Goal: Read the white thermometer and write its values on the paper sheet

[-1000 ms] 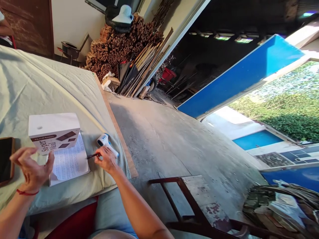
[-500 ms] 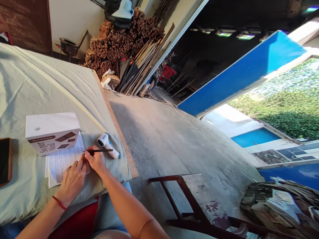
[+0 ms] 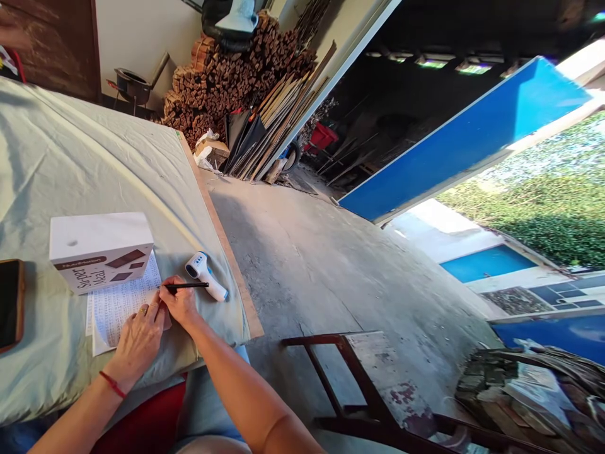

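Observation:
A black pen [image 3: 189, 285] is gripped in my right hand [image 3: 180, 304], its tip low over the right side of the written sheets [image 3: 123, 302]. Flat across the lower right part of the paper lies my left hand [image 3: 138, 338], fingers stretched toward the pen tip. A white printed box [image 3: 101, 243] rests over the far part of the sheets. Just beyond my right hand a white and blue infrared thermometer [image 3: 207, 276] lies on the cloth. What exactly the pen touches is hidden by my fingers.
A pale cloth covers the table [image 3: 94, 157], with a phone [image 3: 10, 306] at its left. Right of the table edge stand a worn wooden chair [image 3: 359, 372] and a heap of bundled material [image 3: 524, 391]. Stacked firewood [image 3: 208, 82] lies against the back wall.
The pen has tilted slightly and its far end sits a little further left. My left hand stays in place on the paper. The camera view has shifted slightly.

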Action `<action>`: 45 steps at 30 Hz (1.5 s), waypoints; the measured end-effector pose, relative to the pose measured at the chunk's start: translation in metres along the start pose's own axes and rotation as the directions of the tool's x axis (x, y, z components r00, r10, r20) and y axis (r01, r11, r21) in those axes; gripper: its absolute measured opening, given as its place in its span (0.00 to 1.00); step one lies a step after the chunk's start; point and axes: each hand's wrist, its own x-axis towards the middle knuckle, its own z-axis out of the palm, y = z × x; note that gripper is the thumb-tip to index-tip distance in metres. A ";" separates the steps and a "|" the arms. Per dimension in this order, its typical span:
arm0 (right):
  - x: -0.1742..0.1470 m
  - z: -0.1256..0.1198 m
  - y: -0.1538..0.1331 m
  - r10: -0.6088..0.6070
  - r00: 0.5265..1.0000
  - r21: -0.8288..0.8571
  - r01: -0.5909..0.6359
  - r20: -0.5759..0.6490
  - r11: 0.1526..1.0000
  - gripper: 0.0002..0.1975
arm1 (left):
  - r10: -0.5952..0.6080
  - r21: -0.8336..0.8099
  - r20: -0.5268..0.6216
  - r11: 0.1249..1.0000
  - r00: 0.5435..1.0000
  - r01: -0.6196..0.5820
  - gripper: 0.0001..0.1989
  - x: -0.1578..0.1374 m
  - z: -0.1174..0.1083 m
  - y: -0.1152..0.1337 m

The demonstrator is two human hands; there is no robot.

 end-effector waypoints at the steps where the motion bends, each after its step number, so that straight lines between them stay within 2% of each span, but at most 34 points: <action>1: 0.000 0.000 0.000 -0.002 1.000 -0.008 0.002 0.005 1.000 0.03 | 0.003 0.006 0.000 1.000 1.000 -0.003 0.26 0.000 0.000 0.000; 11: 0.001 0.001 0.005 -0.033 0.999 -0.067 0.035 0.018 0.997 0.03 | 0.003 -0.090 0.009 0.996 1.000 -0.003 0.24 0.002 -0.005 -0.002; 18: 0.000 0.003 0.009 -0.070 0.997 -0.094 0.068 -0.019 0.993 0.02 | 0.002 -0.017 0.032 1.000 0.999 -0.001 0.26 0.002 -0.006 0.000; 36: 0.000 0.003 0.011 -0.079 0.997 -0.153 0.077 -0.007 0.985 0.02 | 0.005 -0.012 0.035 1.000 0.999 -0.005 0.26 0.002 -0.006 -0.001; 45: 0.000 0.003 0.010 -0.100 0.994 -0.149 0.091 -0.053 0.985 0.02 | -0.002 0.001 0.040 1.000 0.999 0.002 0.27 0.001 -0.003 0.000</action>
